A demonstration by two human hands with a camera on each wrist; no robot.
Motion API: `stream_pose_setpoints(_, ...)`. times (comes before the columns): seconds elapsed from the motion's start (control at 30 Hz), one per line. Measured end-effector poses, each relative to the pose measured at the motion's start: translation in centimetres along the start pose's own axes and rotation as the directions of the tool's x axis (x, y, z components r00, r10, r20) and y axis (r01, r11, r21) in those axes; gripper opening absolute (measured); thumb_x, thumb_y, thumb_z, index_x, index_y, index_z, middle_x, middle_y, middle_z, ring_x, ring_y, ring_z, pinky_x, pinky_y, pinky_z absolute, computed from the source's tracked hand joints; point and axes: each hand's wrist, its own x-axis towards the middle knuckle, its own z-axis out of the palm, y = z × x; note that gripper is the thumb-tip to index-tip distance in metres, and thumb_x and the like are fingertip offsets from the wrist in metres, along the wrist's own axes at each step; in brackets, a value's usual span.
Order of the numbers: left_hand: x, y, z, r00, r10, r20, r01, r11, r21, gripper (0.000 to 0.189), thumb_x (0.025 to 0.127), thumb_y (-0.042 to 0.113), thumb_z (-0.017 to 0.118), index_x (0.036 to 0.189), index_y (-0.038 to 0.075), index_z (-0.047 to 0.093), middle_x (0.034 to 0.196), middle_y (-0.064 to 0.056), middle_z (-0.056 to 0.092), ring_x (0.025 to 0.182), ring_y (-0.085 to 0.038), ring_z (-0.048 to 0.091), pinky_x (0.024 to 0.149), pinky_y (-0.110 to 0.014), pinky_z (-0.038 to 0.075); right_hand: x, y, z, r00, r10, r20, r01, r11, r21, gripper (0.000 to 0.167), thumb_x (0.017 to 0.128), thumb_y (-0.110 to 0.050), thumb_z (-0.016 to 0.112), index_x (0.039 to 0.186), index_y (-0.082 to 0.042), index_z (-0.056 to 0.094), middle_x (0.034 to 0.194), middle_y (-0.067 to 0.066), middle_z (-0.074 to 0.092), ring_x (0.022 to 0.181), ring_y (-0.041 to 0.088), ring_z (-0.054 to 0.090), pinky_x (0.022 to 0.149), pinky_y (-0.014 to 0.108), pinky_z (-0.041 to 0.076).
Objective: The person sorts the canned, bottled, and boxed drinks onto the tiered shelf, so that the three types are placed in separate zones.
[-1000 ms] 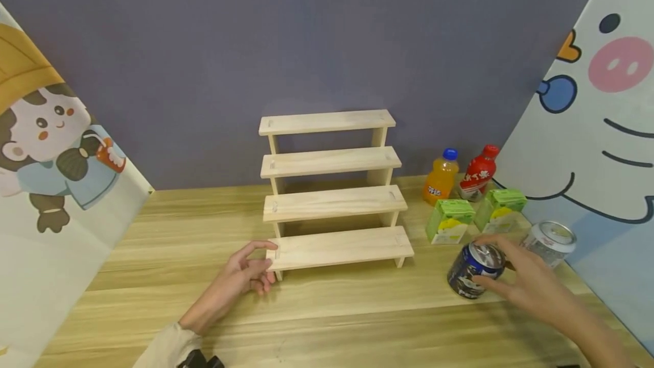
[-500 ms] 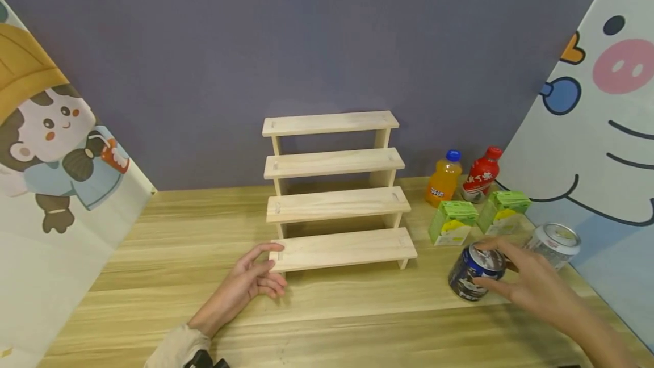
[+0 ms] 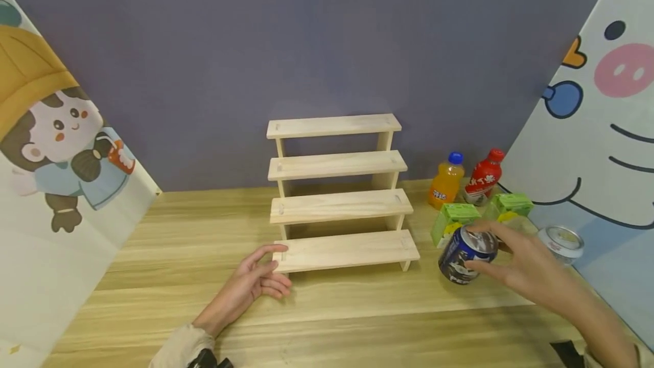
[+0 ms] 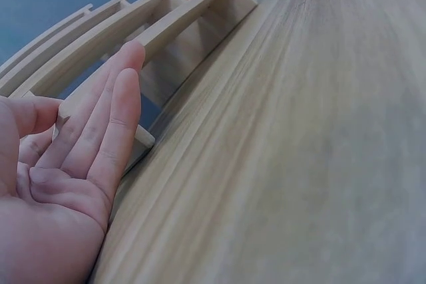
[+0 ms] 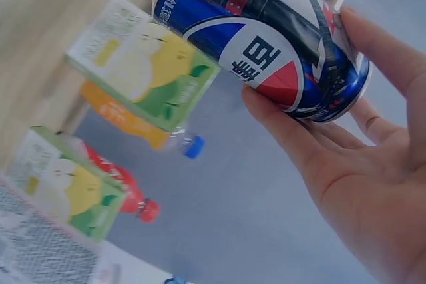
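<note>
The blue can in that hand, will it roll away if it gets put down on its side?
Probably yes. The blue can is round and smooth, so on its side it would likely roll along the flat table. Its shiny skin may be a bit slippery, though the right hand grips it from the top. Standing upright, it should stay put.

Staged tabletop set: cartoon backdrops [image 3: 61,146]

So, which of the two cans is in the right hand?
The dark blue can, gripped near its top by the right hand and tilted. The silver can stands untouched further right, near the cartoon panel.
</note>
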Motion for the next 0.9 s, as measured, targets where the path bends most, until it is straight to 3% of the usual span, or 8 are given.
stream_pose_setpoints(0.17,0.2,-0.3,-0.1,1.000,-0.003,-0.008,0.003,1.000,0.003,0.044,0.109,0.010,0.035,0.152,0.003,0.027,0.102,-0.019,0.073,0.090,-0.027,0.073,0.080,-0.038,0.062,2.1,-0.9,-0.6,0.996,-0.085,-0.014,0.085,0.996,-0.009,0.054,0.072,-0.021,0.091,0.118,-0.015,0.064,0.105,0.008,0.073,0.086,0.028,0.071,0.065,0.039,0.061)
stream_pose_setpoints(0.4,0.3,-0.4,-0.2,1.000,0.004,-0.004,-0.004,1.000,-0.017,0.045,0.110,0.011,0.034,0.153,0.002,0.025,0.101,-0.019,0.073,0.091,-0.027,0.073,0.081,-0.040,0.062,5.2,-2.7,-1.8,0.992,-0.129,-0.013,0.130,0.991,0.023,0.055,0.074,-0.020,0.090,0.121,-0.015,0.063,0.113,0.009,0.072,0.095,0.036,0.070,0.071,0.049,0.061)
stream_pose_setpoints(0.53,0.2,-0.5,-0.2,1.000,0.018,0.012,-0.018,1.000,-0.024,0.044,0.110,0.008,0.032,0.153,0.001,0.025,0.102,-0.019,0.073,0.091,-0.028,0.073,0.082,-0.041,0.061,7.0,-3.5,-2.4,0.973,-0.224,-0.050,0.224,0.974,-0.021,0.059,0.069,-0.019,0.093,0.121,-0.014,0.064,0.110,0.009,0.072,0.069,0.016,0.064,0.058,0.031,0.058)
stream_pose_setpoints(0.6,0.2,-0.4,-0.1,1.000,0.026,0.014,-0.026,0.999,-0.025,0.044,0.109,0.007,0.032,0.152,0.001,0.026,0.102,-0.020,0.073,0.091,-0.028,0.073,0.081,-0.041,0.062,8.0,-3.9,-2.7,0.964,-0.258,-0.071,0.255,0.966,-0.050,0.061,0.068,-0.019,0.093,0.122,-0.016,0.065,0.107,0.004,0.072,0.055,0.006,0.048,0.047,0.021,0.045)
stream_pose_setpoints(0.63,0.2,-0.4,-0.1,0.999,0.029,0.013,-0.029,0.999,-0.025,0.043,0.109,0.007,0.032,0.152,0.000,0.027,0.102,-0.020,0.073,0.091,-0.028,0.073,0.081,-0.041,0.062,8.5,-4.1,-2.9,0.959,-0.270,-0.079,0.267,0.962,-0.055,0.061,0.068,-0.019,0.093,0.122,-0.016,0.065,0.107,0.002,0.072,0.053,0.004,0.040,0.045,0.018,0.038)
stream_pose_setpoints(0.77,0.1,-0.3,0.0,1.000,0.018,-0.002,-0.018,1.000,-0.023,0.043,0.109,0.009,0.034,0.152,0.002,0.028,0.101,-0.020,0.073,0.090,-0.028,0.074,0.081,-0.040,0.062,10.7,-5.2,-3.5,0.946,-0.304,-0.116,0.301,0.952,-0.049,0.058,0.070,-0.018,0.092,0.122,-0.019,0.066,0.100,-0.005,0.071,0.051,0.003,0.036,0.042,0.018,0.029)
stream_pose_setpoints(0.9,0.0,-0.3,0.0,1.000,0.006,-0.012,-0.006,1.000,-0.021,0.044,0.110,0.010,0.035,0.152,0.002,0.028,0.101,-0.020,0.073,0.090,-0.028,0.073,0.081,-0.041,0.062,12.9,-6.4,-3.7,0.925,-0.346,-0.155,0.346,0.938,-0.031,0.055,0.072,-0.016,0.091,0.122,-0.017,0.068,0.106,-0.003,0.072,0.058,0.006,0.050,0.049,0.012,0.036)
